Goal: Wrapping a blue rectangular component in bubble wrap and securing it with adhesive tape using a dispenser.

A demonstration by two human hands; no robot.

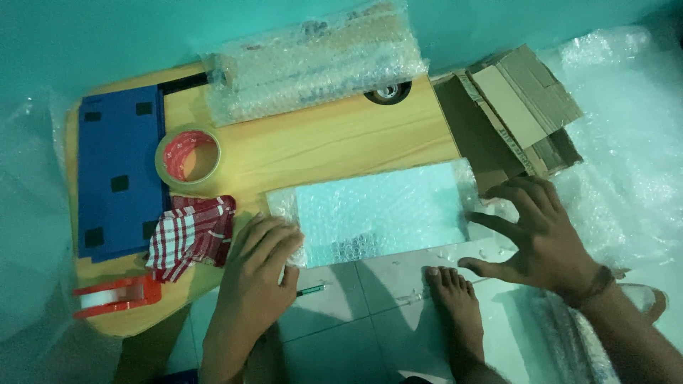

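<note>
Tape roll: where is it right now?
The tape roll lies on the wooden board's left part, beside the blue panel, above the checked cloth.

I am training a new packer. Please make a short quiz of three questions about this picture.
1. True or false: the left hand presses on the left end of the bubble-wrapped flat packet.
2. What lies between the roll of tape and the left hand? A) checked cloth B) scissors C) cup
3. What red tool lies at the low table's near left corner?

Key:
1. True.
2. A, the red and white checked cloth.
3. The tape dispenser.
</note>
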